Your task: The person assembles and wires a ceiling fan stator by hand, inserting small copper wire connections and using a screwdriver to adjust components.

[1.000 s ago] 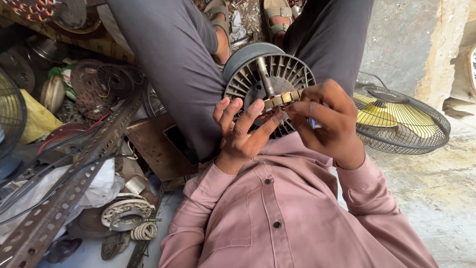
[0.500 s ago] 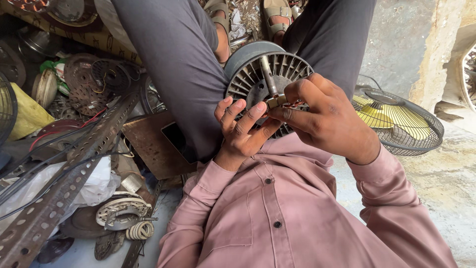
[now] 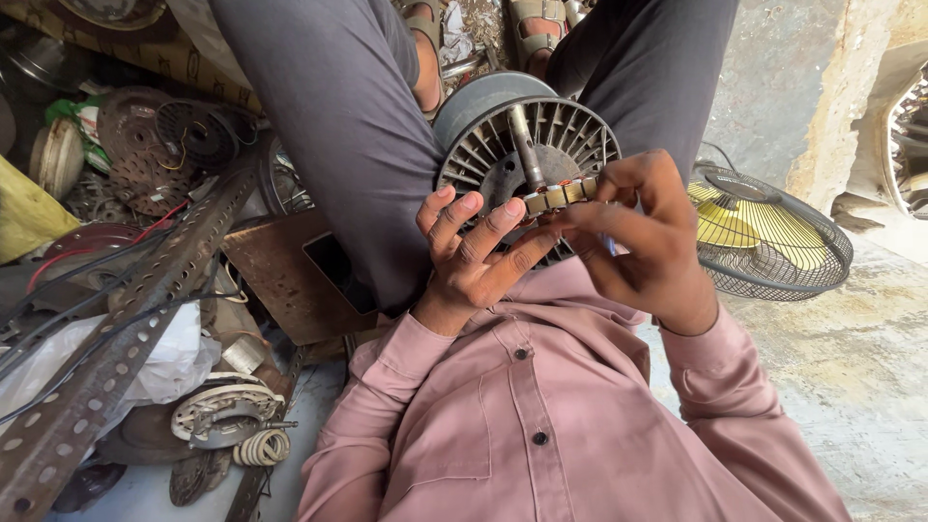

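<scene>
At the centre of the frame both hands meet on a short brass-coloured ribbed piece (image 3: 561,196) whose long axis runs nearly level, tilted up a little to the right. It lies right in front of the slotted face of a round fan motor core (image 3: 527,159), just right of that core's steel shaft (image 3: 523,145), which points up and slightly left. The left hand (image 3: 474,253) comes up from below with its fingers (image 3: 483,224) spread and only loosely curled, the tips touching the piece's left end; whether they press or merely steady it I cannot tell. The right hand (image 3: 643,237) reaches in from the right and has its fingers closed around the right end, so it is the firmer hold. The core rests between the person's grey-trousered legs (image 3: 338,126) above a pink shirt (image 3: 541,416). A perforated metal bar (image 3: 116,348) and scrap parts crowd the left side; a yellow fan in a wire guard (image 3: 764,237) lies on the concrete floor (image 3: 851,387) at right.
</scene>
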